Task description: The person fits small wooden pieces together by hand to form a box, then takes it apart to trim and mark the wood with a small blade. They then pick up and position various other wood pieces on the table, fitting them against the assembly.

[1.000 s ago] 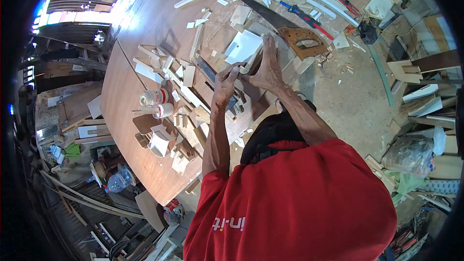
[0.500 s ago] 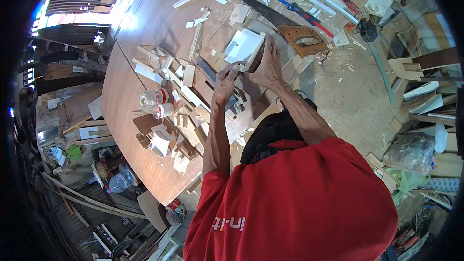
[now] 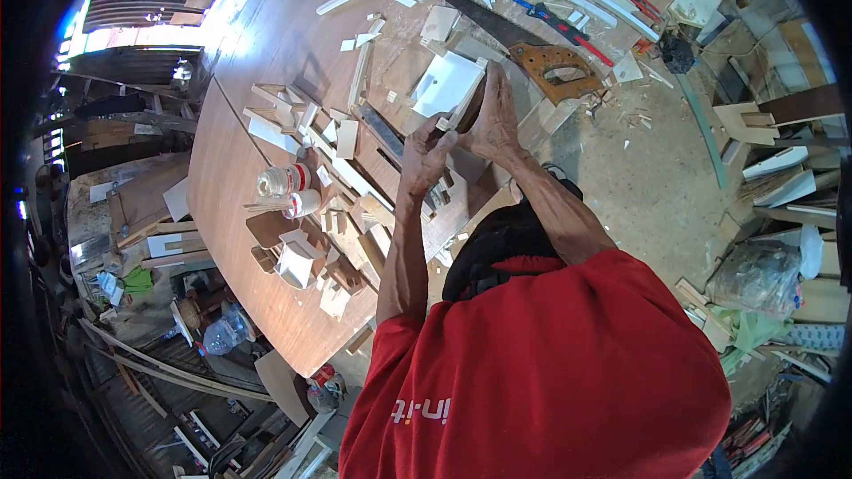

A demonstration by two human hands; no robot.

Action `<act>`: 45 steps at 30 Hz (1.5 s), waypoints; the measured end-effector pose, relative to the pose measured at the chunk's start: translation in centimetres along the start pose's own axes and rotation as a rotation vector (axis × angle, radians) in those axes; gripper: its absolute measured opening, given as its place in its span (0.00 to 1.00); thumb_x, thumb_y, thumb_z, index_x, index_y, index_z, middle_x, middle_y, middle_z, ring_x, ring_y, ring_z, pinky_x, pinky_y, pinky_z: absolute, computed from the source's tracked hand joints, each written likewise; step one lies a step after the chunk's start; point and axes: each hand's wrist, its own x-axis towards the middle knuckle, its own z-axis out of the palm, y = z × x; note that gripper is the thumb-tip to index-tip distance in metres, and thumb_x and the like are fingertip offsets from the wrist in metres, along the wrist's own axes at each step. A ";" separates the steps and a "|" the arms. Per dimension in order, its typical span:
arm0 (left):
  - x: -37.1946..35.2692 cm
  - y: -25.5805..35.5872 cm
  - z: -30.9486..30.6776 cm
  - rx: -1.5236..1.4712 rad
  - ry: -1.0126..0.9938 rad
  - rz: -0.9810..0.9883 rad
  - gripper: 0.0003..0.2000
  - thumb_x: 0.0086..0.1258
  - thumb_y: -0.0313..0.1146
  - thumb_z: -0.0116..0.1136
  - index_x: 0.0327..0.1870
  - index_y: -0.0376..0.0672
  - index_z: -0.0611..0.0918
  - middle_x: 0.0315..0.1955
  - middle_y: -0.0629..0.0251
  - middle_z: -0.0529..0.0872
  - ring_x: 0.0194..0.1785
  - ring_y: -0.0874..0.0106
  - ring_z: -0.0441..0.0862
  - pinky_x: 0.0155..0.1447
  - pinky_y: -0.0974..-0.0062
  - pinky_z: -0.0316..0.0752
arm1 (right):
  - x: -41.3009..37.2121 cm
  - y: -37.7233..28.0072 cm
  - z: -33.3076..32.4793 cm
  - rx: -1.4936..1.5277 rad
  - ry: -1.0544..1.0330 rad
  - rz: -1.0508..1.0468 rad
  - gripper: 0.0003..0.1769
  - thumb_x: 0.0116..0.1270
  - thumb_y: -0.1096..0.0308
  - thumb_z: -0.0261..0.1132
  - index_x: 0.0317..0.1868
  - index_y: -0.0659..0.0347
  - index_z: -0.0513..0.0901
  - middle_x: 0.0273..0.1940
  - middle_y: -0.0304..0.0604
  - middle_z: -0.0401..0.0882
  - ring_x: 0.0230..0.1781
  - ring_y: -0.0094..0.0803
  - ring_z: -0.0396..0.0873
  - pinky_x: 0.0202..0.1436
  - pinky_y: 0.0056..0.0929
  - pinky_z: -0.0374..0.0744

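Observation:
Between my hands is a small wooden piece with a white panel (image 3: 444, 84) and narrow wood strips along its near edge, tilted above the table. My right hand (image 3: 491, 129) grips that near edge, fingers reaching along it. My left hand (image 3: 426, 156) pinches the lower corner, its thumb close to the end of a strip; the far fingertips are hidden. A handsaw (image 3: 510, 35) with a wooden handle lies just beyond my right hand. Beside my left wrist are a long dark metal-looking bar (image 3: 382, 133) and several wood offcuts.
Two white containers with red labels (image 3: 282, 180) stand on the wooden table (image 3: 240, 257), near small box-shaped wood pieces (image 3: 300, 259). A red-and-blue tool (image 3: 564, 31) and white strips (image 3: 586, 0) lie at the far right. Wood scraps litter the floor (image 3: 639, 177).
My left hand has shifted slightly right and up along the piece's lower corner, its fingers drawn closer to my right hand. The panel piece stays almost in place.

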 end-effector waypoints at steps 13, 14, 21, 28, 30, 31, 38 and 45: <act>0.1 -1.2 -0.1 0.075 0.031 -0.022 0.19 0.66 0.34 0.58 0.57 0.37 0.78 0.42 0.63 0.84 0.45 0.74 0.79 0.52 0.73 0.73 | 0.0 0.0 0.0 -0.007 0.041 -0.044 0.78 0.33 0.30 0.76 0.71 0.73 0.44 0.68 0.68 0.52 0.66 0.64 0.57 0.68 0.57 0.58; 0.0 -1.1 -0.2 -0.002 0.024 -0.058 0.20 0.66 0.34 0.57 0.58 0.38 0.78 0.42 0.62 0.84 0.47 0.73 0.79 0.53 0.72 0.73 | 0.0 0.0 -0.1 -0.022 0.049 -0.056 0.78 0.33 0.32 0.78 0.71 0.73 0.44 0.68 0.68 0.52 0.65 0.64 0.58 0.68 0.57 0.58; -0.4 -2.1 0.4 0.094 0.063 0.031 0.25 0.65 0.31 0.55 0.65 0.37 0.72 0.45 0.60 0.83 0.48 0.68 0.79 0.57 0.69 0.72 | 0.0 0.1 0.0 -0.003 0.005 0.008 0.75 0.33 0.47 0.83 0.72 0.72 0.43 0.69 0.67 0.51 0.67 0.64 0.55 0.70 0.55 0.57; 0.2 -0.4 2.6 0.342 0.231 0.070 0.28 0.61 0.29 0.58 0.64 0.36 0.67 0.47 0.49 0.81 0.49 0.62 0.80 0.55 0.66 0.73 | 0.0 0.5 0.2 0.033 0.066 -0.039 0.71 0.35 0.50 0.79 0.73 0.72 0.44 0.68 0.68 0.53 0.68 0.64 0.56 0.71 0.53 0.58; 0.2 -0.4 2.5 0.403 0.253 0.112 0.27 0.62 0.28 0.57 0.64 0.36 0.67 0.46 0.47 0.81 0.48 0.59 0.81 0.54 0.65 0.75 | 0.0 0.3 0.1 0.042 0.073 -0.042 0.71 0.36 0.53 0.79 0.73 0.71 0.43 0.68 0.69 0.53 0.68 0.65 0.55 0.72 0.52 0.58; 0.2 -0.6 2.2 0.350 0.217 0.111 0.28 0.62 0.27 0.57 0.64 0.37 0.65 0.47 0.47 0.80 0.50 0.59 0.80 0.55 0.64 0.74 | 0.0 0.5 0.2 0.050 0.076 -0.049 0.71 0.35 0.53 0.80 0.73 0.71 0.43 0.68 0.69 0.53 0.68 0.64 0.56 0.72 0.52 0.58; -0.3 -2.3 1.1 -0.017 0.110 0.124 0.33 0.58 0.26 0.56 0.68 0.36 0.61 0.57 0.51 0.75 0.58 0.63 0.75 0.64 0.66 0.68 | 0.2 0.4 0.3 0.006 0.063 -0.052 0.76 0.28 0.51 0.83 0.72 0.72 0.43 0.67 0.68 0.54 0.68 0.62 0.56 0.71 0.50 0.59; -0.9 -3.1 1.7 -0.013 0.222 0.077 0.34 0.55 0.18 0.45 0.69 0.36 0.59 0.58 0.50 0.75 0.58 0.64 0.75 0.63 0.67 0.70 | 0.3 -0.3 -0.3 0.049 -0.032 0.046 0.78 0.26 0.50 0.86 0.72 0.72 0.43 0.69 0.66 0.51 0.68 0.62 0.55 0.70 0.54 0.56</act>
